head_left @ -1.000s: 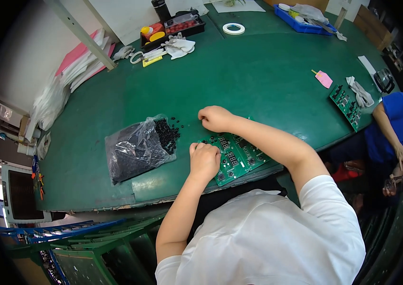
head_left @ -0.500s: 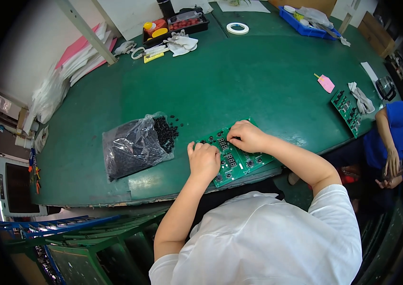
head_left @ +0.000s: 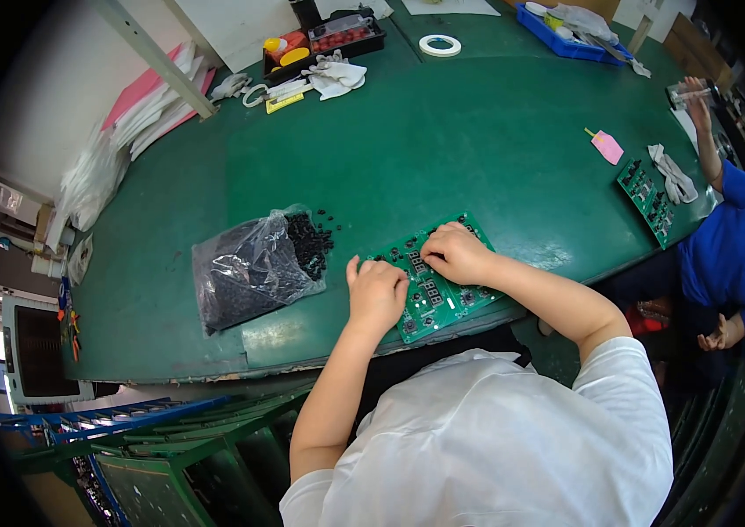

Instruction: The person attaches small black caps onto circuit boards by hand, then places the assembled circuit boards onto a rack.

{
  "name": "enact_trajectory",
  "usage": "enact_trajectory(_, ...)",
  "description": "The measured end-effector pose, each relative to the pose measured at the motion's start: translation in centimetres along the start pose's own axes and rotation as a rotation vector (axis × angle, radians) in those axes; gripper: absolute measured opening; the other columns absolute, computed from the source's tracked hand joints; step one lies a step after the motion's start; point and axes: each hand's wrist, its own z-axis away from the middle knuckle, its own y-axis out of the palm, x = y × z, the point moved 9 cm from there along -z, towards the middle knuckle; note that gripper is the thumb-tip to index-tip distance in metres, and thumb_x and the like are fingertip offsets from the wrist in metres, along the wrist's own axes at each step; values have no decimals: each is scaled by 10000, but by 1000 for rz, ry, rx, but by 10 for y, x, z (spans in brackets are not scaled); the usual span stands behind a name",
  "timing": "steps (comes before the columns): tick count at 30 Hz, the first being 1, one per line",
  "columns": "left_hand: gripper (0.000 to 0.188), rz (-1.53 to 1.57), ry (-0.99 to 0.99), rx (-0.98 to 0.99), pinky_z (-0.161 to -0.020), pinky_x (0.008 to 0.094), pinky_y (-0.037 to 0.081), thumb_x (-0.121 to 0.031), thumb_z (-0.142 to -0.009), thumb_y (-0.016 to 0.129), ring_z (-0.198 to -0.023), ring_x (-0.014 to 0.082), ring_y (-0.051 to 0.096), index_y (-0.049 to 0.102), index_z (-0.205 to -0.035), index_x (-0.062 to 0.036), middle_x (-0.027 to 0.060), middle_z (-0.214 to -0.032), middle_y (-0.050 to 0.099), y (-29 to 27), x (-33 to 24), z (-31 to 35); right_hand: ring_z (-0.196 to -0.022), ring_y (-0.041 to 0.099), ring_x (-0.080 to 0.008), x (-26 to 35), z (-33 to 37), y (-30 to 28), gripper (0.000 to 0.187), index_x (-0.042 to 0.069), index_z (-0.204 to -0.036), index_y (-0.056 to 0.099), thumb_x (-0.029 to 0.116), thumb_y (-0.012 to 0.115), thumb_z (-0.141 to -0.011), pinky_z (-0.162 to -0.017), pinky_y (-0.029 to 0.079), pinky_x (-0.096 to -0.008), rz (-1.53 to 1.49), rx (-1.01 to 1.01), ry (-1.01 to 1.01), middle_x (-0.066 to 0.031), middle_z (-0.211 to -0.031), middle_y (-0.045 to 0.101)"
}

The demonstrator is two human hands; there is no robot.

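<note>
A green circuit board (head_left: 443, 318) with small digit displays and black parts lies flat near the table's front edge, under both my hands. My left hand (head_left: 376, 297) rests over its left side, fingers bent down and closed. At the upper middle, my right hand (head_left: 459, 255) has its thumb and fingers drawn together on the board, beside a digit display (head_left: 416, 262). Whatever either hand's fingertips hold is too small or hidden to make out. Left of the board lies a clear plastic bag (head_left: 254, 272) of small black pieces, some spilling (head_left: 309, 246) from its open end.
A second circuit board (head_left: 645, 202), a pink tag (head_left: 606, 147) and a glove (head_left: 673, 174) lie at right, near a co-worker in blue (head_left: 728, 246). Toward the back are a tape roll (head_left: 439, 46), a blue tray (head_left: 566, 39), a black tray (head_left: 337, 48) and gloves (head_left: 336, 77).
The co-worker has raised one arm from the lap to the table's far right, now holding up a clear container. My hands stay almost in place on the board; the view shifts slightly.
</note>
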Motion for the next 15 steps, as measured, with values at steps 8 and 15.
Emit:
enact_trajectory(8, 60, -54, -35, -99, -1009, 567, 278, -116, -717, 677, -871, 246, 546, 621, -725, -98, 37, -787, 567, -2, -6, 7, -831, 569, -259, -3, 1, -1, 52, 75, -802, 650, 101, 620, -769, -848, 408, -397, -6, 26, 52, -62, -766, 618)
enact_trajectory(15, 64, -77, -51, -113, -1007, 576, 277, -97, -707, 669, -893, 252, 539, 609, -724, -81, 49, -803, 563, -1, -7, 8, -834, 566, -259, 0, -3, 5, 28, 73, -769, 628, 97, 619, -759, -838, 406, -396, 18, 70, 43, -59, -764, 614)
